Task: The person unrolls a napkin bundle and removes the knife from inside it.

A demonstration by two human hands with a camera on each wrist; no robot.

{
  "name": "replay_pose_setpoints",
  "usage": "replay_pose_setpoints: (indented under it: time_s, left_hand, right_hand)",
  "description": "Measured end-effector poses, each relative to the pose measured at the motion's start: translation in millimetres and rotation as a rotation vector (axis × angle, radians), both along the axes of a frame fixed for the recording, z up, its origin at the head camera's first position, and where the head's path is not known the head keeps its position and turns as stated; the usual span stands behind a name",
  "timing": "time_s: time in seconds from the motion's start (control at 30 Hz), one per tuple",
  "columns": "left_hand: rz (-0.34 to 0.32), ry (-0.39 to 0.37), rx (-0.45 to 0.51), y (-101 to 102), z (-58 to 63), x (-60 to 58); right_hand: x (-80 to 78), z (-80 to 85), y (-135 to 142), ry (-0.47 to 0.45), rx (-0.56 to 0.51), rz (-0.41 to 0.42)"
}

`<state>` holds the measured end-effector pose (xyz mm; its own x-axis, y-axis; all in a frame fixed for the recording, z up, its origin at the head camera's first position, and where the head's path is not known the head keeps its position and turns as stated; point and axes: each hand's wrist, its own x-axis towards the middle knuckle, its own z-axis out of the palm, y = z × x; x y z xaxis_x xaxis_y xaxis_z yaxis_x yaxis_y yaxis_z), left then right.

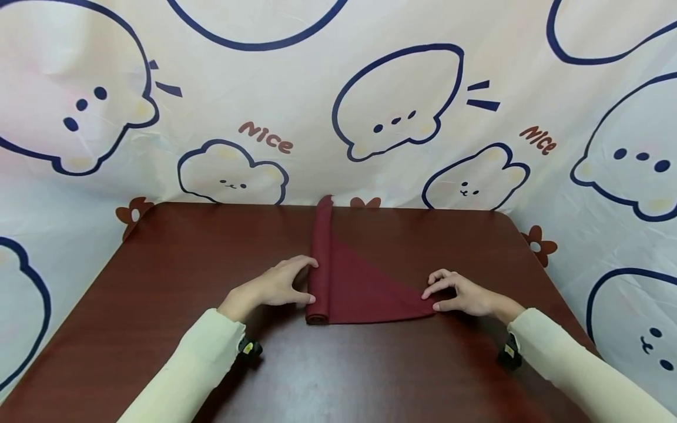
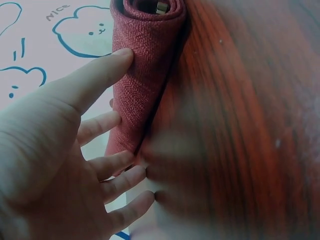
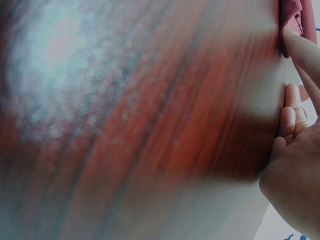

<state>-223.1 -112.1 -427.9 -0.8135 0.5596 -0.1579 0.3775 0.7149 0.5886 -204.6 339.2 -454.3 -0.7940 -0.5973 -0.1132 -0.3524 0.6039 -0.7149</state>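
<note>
A dark red cloth lies on the table, rolled into a long upright tube at its left, with a flat triangular flap reaching right. My left hand touches the left side of the roll with thumb and fingertips spread and fairly straight. At the flap's right-hand corner, my right hand pinches the cloth between thumb and index finger. The right wrist view shows only a bit of cloth by the fingers. Inside the roll's near end sits a small metallic-looking piece.
The dark brown wooden table has a glossy top. A pale curtain printed with cartoon faces hangs behind and along both sides. The roll's far tip reaches the table's back edge.
</note>
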Motion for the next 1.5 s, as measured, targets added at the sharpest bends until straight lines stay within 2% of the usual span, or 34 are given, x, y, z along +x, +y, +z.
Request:
replay_pose_setpoints:
  time_s: [0.33, 0.5, 0.6, 0.67, 0.77, 0.87, 0.93, 1.07, 1.27, 1.5]
  left_hand:
    - [-0.013, -0.017, 0.019, 0.7, 4.2, -0.2]
    - [0.005, 0.01, 0.015, 3.9, 10.0, 3.4]
    - [0.023, 0.062, 0.005, 14.2, 14.2, 5.6]
    - [0.02, 0.099, -0.013, 23.7, 16.0, 7.5]
    - [-0.026, 0.157, -0.073, 38.2, 15.7, 10.6]
    - [-0.049, 0.174, -0.152, 47.3, 12.8, 13.6]
    - [-0.038, 0.177, -0.201, 49.2, 9.7, 15.0]
    - [-0.004, 0.185, -0.237, 45.4, 3.7, 15.5]
    - [0.02, 0.168, -0.204, 31.9, 1.2, 16.7]
    - [0.057, 0.141, -0.147, 15.5, 1.1, 19.5]
  right_hand:
    - [-3.0, 0.0, 1.2, 0.013, 0.004, -0.001]
    - [-3.8, -1.7, -0.2, 0.006, 0.013, 0.006]
    - [-4.0, -1.2, 1.0, -0.001, 0.015, 0.006]
    - [-4.1, -1.6, 1.6, -0.001, 0.016, 0.006]
    - [-4.3, -2.4, 2.4, 0.001, 0.012, 0.003]
    - [-4.7, -2.6, 2.3, -0.005, 0.007, 0.003]
    - [-4.9, -2.1, 1.6, -0.008, 0.004, 0.009]
    - [-5.0, -1.0, 0.8, 0.01, -0.002, 0.02]
    - [-1.5, -3.6, 0.5, 0.023, -0.037, 0.033]
    - [-3.2, -5.1, -0.4, 0.008, -0.021, 0.013]
